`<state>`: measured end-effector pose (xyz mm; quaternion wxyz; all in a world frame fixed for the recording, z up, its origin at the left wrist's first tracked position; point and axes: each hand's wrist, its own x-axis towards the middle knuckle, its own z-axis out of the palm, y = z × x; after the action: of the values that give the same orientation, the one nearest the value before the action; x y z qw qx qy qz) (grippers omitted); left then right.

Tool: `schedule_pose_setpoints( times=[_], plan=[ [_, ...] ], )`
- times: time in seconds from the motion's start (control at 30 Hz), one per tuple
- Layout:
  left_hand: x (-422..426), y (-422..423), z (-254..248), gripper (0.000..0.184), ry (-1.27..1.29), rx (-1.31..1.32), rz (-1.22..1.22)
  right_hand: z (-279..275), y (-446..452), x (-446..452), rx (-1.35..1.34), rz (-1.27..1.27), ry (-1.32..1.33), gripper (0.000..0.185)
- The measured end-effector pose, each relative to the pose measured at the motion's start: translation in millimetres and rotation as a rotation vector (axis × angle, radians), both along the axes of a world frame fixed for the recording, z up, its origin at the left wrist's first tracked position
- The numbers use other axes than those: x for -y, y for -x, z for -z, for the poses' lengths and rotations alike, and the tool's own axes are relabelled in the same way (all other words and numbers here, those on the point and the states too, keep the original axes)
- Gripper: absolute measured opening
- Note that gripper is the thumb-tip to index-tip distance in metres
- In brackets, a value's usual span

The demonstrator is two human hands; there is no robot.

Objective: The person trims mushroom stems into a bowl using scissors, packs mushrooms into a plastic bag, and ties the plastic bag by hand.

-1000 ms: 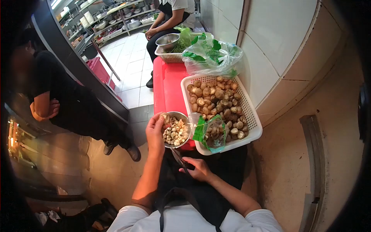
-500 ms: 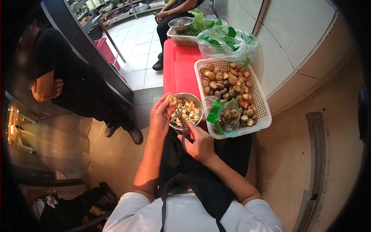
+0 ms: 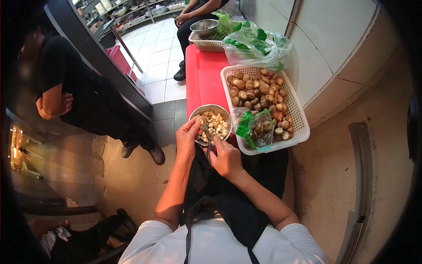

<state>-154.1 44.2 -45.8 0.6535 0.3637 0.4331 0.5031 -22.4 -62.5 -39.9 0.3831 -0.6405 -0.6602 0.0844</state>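
Observation:
My left hand pinches a mushroom over the left side of a metal bowl. The fingers cover much of that mushroom. In my right hand is a pair of scissors, its blades pointing up and left to the mushroom. Whether the blades touch it, I cannot tell. Small pale cut mushroom pieces fill the bowl. Right of it stands a white plastic basket of whole brown mushrooms. A clear and green plastic bag with mushrooms inside lies at the basket's near left corner.
A red table carries the basket. Farther back are a bag of greens, a second basket and a steel bowl. One person stands at left with folded arms; another sits at the back. A tiled wall borders the right.
My left hand has moved right and slightly down with the mushroom, closer to the scissors. The scissors blades now lie nearer the mushroom. My right hand has shifted only a little.

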Motion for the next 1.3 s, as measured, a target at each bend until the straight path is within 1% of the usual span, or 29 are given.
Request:
schedule_pose_setpoints(
  times=[0.07, 0.17, 0.27, 0.37, 0.4, 0.5, 0.57, 0.67, 0.77, 0.8, 0.9, 0.97, 1.0, 1.1, 1.13, 1.23, 1.27, 1.3],
  plan=[
    [-3.0, -1.8, 9.1, 0.03, 0.01, -0.023, -0.003, 10.7, 0.3, -0.7, -0.014, -0.007, 0.027, 0.051],
    [-1.3, -9.3, 12.2, 0.031, -0.005, -0.054, 0.004, 22.3, 1.4, -3.1, -0.115, 0.011, 0.077, 0.043],
    [-4.7, -9.6, 16.8, 0.031, -0.045, -0.127, 0.036, 24.8, -0.8, -6.4, -0.216, -0.01, 0.046, 0.035],
    [-11.4, -9.7, 18.4, 0.03, -0.059, -0.152, 0.021, 21.4, -8.0, -8.3, -1.202, -0.212, 0.552, 0.032],
    [-13.4, -8.0, 17.1, 0.03, -0.044, -0.136, 0.018, 18.2, -9.2, -8.1, -1.44, -0.222, 0.591, 0.029],
    [-17.3, -3.2, 13.9, 0.031, -0.008, -0.099, 0.021, 12.6, -16.6, -4.0, -1.652, -0.191, 0.52, 0.027],
    [-19.5, 0.1, 10.9, 0.031, 0.001, -0.095, 0.032, 12.7, -17.4, -3.2, -1.597, -0.188, 0.567, 0.028],
    [-26.3, 6.9, 20.6, 0.031, -0.085, -0.225, 0.02, 12.8, -15.9, 0.3, -1.507, -0.159, 0.635, 0.03],
    [-32.2, -0.4, 9.4, 0.031, -0.21, -0.4, 0.004, 24.4, -14.5, 8.5, -1.437, -0.171, 0.637, 0.03],
    [-32.2, -4.9, -0.1, 0.032, -0.251, -0.469, 0.005, 30.9, -13.6, 12.0, -1.429, -0.195, 0.615, 0.03],
    [-45.4, -33.1, -34.3, 0.034, -0.501, -0.691, 0.039, 34.9, -13.1, 24.2, -1.427, -0.218, 0.591, 0.03],
    [-57.5, -65.2, -57.3, 0.047, -0.456, -0.493, 0.208, 36.4, -14.6, 28.7, -1.381, -0.252, 0.577, 0.031],
    [-55.2, -87.3, -76.9, 0.053, -0.422, -0.388, 0.268, 37.0, -15.6, 29.1, -1.42, -0.268, 0.599, 0.032],
    [-59.8, -138.1, -88.4, 0.057, -0.763, -0.578, 0.167, 45.1, -18.0, 27.7, -1.286, -0.295, 0.554, 0.033],
    [-55.9, -148.9, -95.5, 0.041, -1.002, -0.685, 0.016, 43.3, -21.6, 29.8, -1.282, -0.283, 0.582, 0.036],
    [-20.3, -146.3, -131.4, 0.025, -0.878, -0.679, 0.34, 43.4, -32.8, 37.7, -1.174, -0.297, 0.531, 0.041],
    [-9.5, -145.1, -134.5, 0.018, -0.859, -0.67, 0.488, 42.9, -37.4, 40.3, -1.159, -0.29, 0.551, 0.043],
    [2.0, -144.8, -130.5, 0.016, -0.96, -0.71, 0.582, 44.5, -40.3, 42.4, -1.166, -0.273, 0.546, 0.043]
  ],
)
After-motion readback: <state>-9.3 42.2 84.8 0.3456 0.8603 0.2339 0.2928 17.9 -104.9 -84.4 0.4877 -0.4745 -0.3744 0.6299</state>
